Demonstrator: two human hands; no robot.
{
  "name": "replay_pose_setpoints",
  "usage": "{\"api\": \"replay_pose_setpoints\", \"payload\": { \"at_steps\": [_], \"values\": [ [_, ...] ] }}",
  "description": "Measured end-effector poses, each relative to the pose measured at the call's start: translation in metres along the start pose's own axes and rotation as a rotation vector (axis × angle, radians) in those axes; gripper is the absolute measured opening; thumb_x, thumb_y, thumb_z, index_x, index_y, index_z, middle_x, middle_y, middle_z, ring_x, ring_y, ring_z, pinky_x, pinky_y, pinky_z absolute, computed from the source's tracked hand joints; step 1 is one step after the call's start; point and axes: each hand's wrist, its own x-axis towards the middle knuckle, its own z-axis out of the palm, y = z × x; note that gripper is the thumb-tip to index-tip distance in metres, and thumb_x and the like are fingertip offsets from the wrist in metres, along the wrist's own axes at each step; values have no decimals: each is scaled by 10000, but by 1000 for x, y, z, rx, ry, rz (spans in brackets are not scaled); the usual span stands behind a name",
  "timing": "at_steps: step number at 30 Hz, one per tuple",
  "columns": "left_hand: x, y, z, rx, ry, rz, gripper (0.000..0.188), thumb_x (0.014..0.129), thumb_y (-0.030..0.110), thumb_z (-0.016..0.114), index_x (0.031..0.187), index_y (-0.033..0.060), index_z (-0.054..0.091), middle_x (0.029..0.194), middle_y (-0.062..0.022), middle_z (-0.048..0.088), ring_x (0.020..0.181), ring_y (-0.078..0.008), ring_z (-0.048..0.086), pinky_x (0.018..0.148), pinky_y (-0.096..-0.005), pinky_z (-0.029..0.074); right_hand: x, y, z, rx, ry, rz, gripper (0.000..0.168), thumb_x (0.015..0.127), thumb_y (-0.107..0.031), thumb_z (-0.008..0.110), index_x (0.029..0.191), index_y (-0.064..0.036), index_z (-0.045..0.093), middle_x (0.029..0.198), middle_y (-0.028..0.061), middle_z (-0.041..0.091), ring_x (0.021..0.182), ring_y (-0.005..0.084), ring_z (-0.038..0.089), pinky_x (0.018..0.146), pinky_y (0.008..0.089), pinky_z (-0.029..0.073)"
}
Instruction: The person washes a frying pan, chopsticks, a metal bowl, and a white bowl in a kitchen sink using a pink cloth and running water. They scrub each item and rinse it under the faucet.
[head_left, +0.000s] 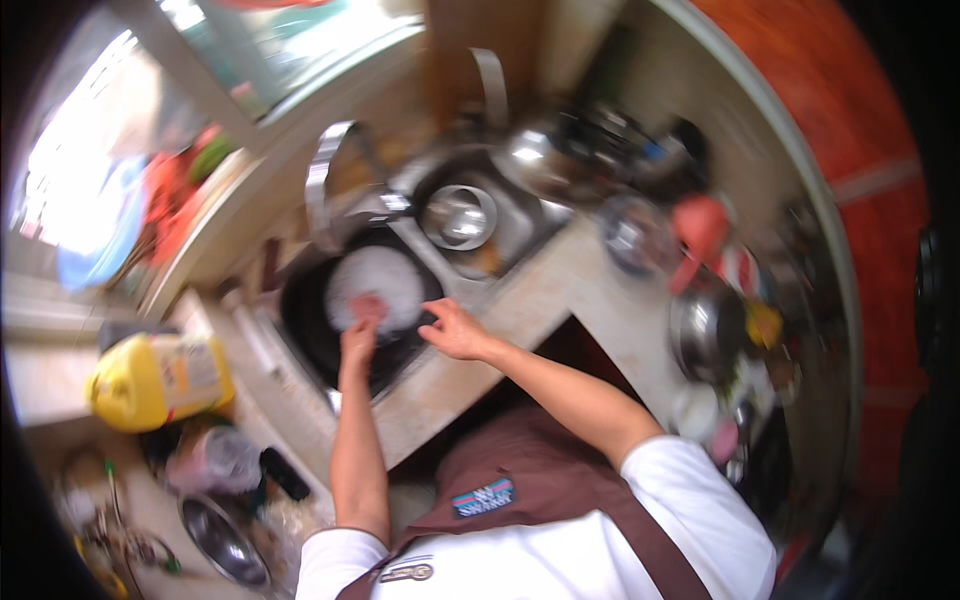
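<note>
A sink with two basins lies before me. In its left basin (306, 356) is a round patch of white suds (397, 274), perhaps in a bowl whose rim I cannot make out. My left hand (358, 343) reaches over the suds, its fingers around a small pink cloth or sponge (369, 306), blurred by motion. Over the basin's right edge hovers my right hand (459, 330), holding nothing, fingers apart. A chrome faucet (322, 169) arches up behind the basin. In the right basin sits a round metal pot (461, 217).
Left of the sink lies a yellow plastic jug (161, 382), with a metal bowl (225, 541) nearer me. Rightward, the counter (611, 322) carries a large metal lid or bowl (536, 157), a red plastic ladle or scoop (699, 225) and a metal pot (703, 330). A window (97, 142) is at upper left.
</note>
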Motion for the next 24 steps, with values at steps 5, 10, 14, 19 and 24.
{"api": "replay_pose_setpoints", "payload": {
  "at_steps": [5,10,14,19,24],
  "values": [
    [0,-33,6,-157,-158,-36,315,894,303,655,1074,48,697,835,-22,662,759,-99,583,577,-256,417,-123,47,-77,-18,138,304,430,854,-290,618,1175,-5,589,1092,209,644,1012,346,624,884,393,493],
    [-38,-3,5,-30,-151,-50,325,894,348,639,1095,93,659,985,1,670,840,-130,630,535,-254,357,-254,90,-118,182,399,503,384,884,-262,623,1167,-5,586,1031,153,679,929,273,665,816,356,522],
    [-70,29,32,47,-140,-72,380,901,340,617,1194,99,607,1110,-1,650,952,-168,619,715,-317,440,-381,149,-111,795,687,751,302,954,-286,558,1124,-38,578,974,108,657,766,152,654,666,290,528],
    [-104,74,94,152,-321,28,423,920,372,587,1224,78,589,1206,-40,623,1080,-234,595,851,-392,447,-486,196,-138,1228,1471,1080,596,890,-560,493,1197,-51,452,1007,139,578,771,237,631,612,396,537],
    [-140,124,175,221,-475,201,400,929,331,591,1199,36,613,1138,-52,652,1014,-202,625,824,-343,468,-501,256,-169,1196,1440,905,419,922,-273,533,1232,-21,408,1004,170,597,757,253,646,551,356,558]
  ]
}}
